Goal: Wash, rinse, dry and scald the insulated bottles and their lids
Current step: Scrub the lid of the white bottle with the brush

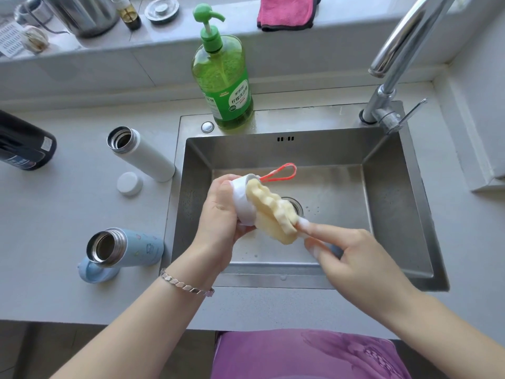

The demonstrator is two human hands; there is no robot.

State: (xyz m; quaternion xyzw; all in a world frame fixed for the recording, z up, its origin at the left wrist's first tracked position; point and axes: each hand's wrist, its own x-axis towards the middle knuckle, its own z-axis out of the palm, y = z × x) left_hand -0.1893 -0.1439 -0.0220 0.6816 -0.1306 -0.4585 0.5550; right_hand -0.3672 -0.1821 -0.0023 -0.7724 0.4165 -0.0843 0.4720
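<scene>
Over the steel sink (388, 203), washing looks barely begun. A green pump bottle of detergent (224, 86) stands on the sink's back ledge. On the counter to the left wait a black bottle (24, 143), a white insulated bottle (144, 157) and a blue one (128, 248), the last two open and with no foam showing. The left hand (218, 212) grips a white lid (243, 203). The right hand (352, 258) pinches the end of a soapy yellow sponge (273, 214) pressed against it. A small white cap (129, 183) and a blue lid (93, 273) lie beside their bottles. Rinsing, drying and scalding all seem to be ahead.
</scene>
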